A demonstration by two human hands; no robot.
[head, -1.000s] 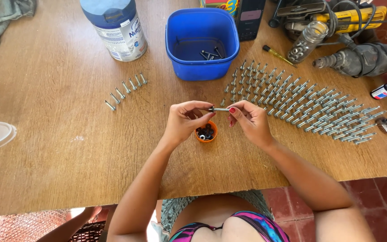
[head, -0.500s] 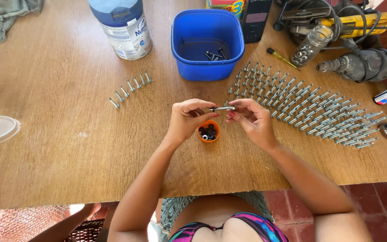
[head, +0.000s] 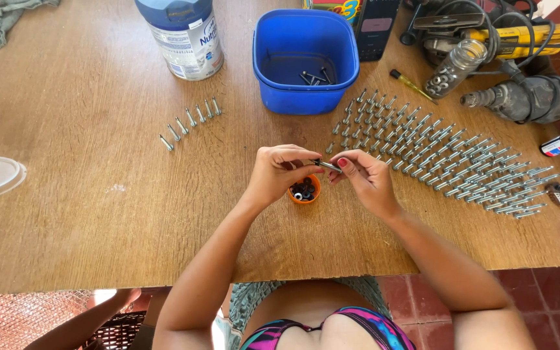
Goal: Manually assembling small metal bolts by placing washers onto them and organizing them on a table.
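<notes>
Both hands have barely shifted: left hand point(head: 280, 174) and right hand point(head: 363, 178) together pinch a bolt point(head: 326, 166), apparently threading it, above the orange cup point(head: 305, 190) on the wooden table point(head: 98, 214); red floor tiles point(head: 552, 291) below.

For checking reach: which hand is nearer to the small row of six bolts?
Left. The left hand is right of the row of six bolts; the right hand is farther right.

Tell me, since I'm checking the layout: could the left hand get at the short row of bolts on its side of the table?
Probably yes. The left hand pinches a bolt together with the right hand, so it would have to let go first. Only bare table lies between it and the short row of bolts.
</notes>
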